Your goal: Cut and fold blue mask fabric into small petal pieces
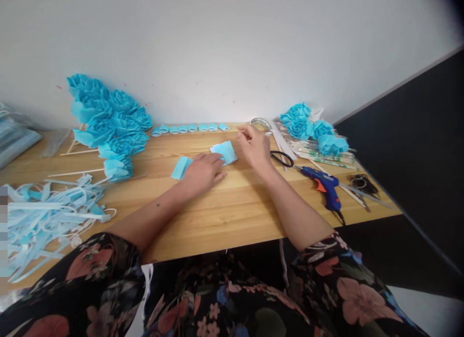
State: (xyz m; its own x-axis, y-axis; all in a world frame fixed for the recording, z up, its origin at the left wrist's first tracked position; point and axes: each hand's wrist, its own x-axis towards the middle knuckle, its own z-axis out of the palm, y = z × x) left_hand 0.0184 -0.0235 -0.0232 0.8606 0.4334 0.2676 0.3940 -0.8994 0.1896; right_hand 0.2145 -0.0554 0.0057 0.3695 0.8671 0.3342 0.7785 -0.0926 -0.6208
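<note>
My left hand (pixel 203 172) lies flat on the wooden table (pixel 232 211), fingers stretched onto a folded light-blue paper piece (pixel 225 151). A second blue piece (pixel 181 167) lies just left of that hand. My right hand (pixel 253 143) hovers at the right end of the folded piece, its fingers pinched together; what they pinch is too small to make out. A row of small curled blue petals (pixel 190 128) runs along the back of the table beyond both hands.
A heap of blue paper flowers (pixel 108 124) on sticks lies back left, and blue strips (pixel 47 216) pile at the front left. To the right are black scissors (pixel 282 158), a tape roll (pixel 261 123), more flowers (pixel 311 131), a blue glue gun (pixel 324 184) and keys (pixel 362 183).
</note>
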